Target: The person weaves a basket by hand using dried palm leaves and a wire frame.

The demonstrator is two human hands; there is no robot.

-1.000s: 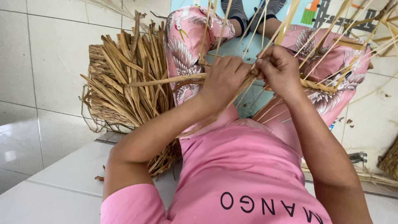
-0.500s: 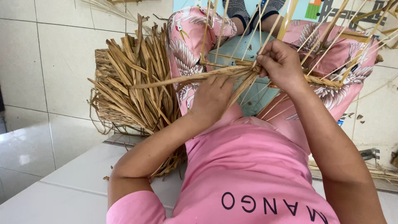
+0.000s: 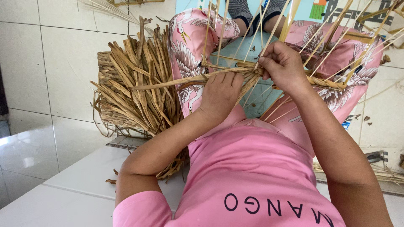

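My left hand [image 3: 221,94] rests palm-down on a flat dried straw strand [image 3: 172,83] that runs left from the weave, fingers curled over it. My right hand [image 3: 283,64] pinches the same strand where it meets the woven rim [image 3: 328,83] of a straw basket frame. Thin upright stakes [image 3: 256,29] fan upward from the rim over my lap. My legs in pink bird-print trousers [image 3: 185,46] lie under the work.
A woven basket stuffed with loose dried straw strips [image 3: 134,88] stands to my left on the white tiled floor [image 3: 50,63]. A white step edge [image 3: 75,185] sits near me. Straw scraps [image 3: 378,170] lie at the right.
My left hand slid down and toward me along the strand, off the weave point. My right hand stayed pinching at the rim. The camera shifted slightly.
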